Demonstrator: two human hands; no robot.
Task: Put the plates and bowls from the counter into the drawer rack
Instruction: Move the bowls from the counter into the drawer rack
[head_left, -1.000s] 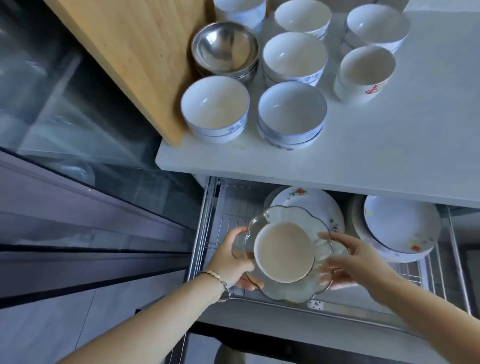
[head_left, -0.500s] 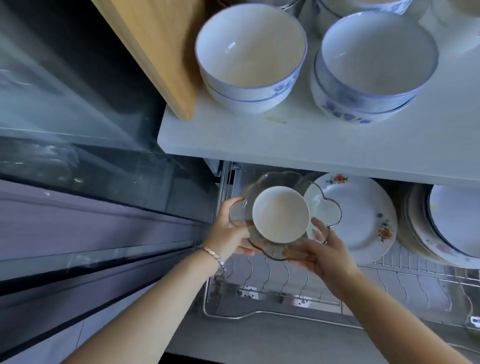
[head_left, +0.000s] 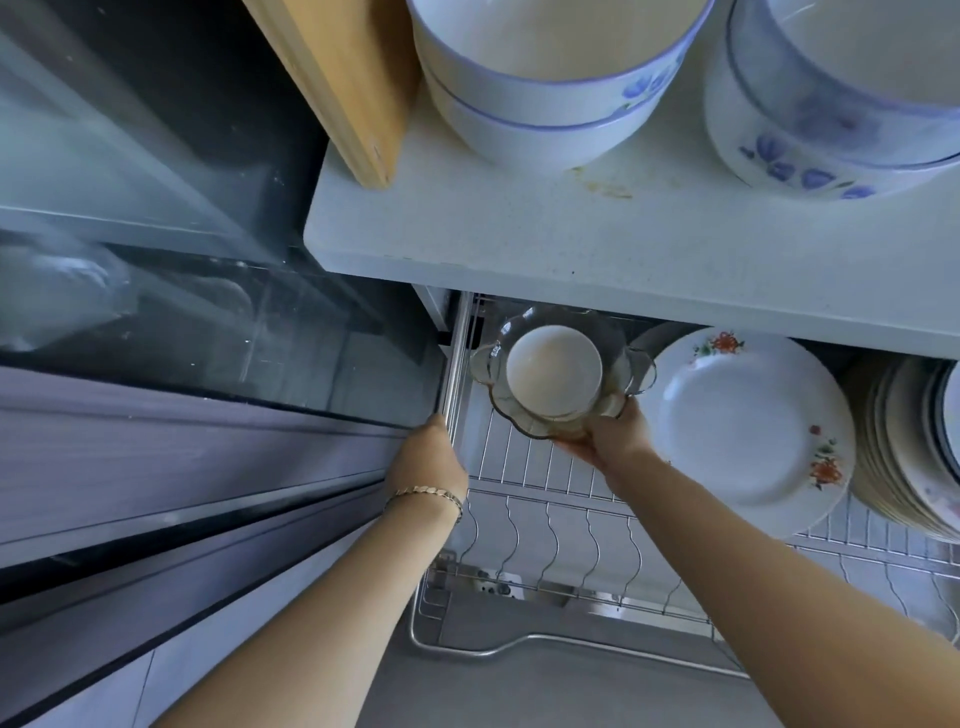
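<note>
The right hand gripped the dish, bowl inside, under the counter edge, just beside a plate. The left hand was at the rack rail; I cannot tell its grip.

I log a dark glass front at left, glossy, carrying soft pale reflections. Below it run grey-lilac cabinet panels split by black gaps. A wooden board shows at top. Lower left: pale grey surface with one seam (floor or panel, I cannot tell). Light even, cool.
</note>
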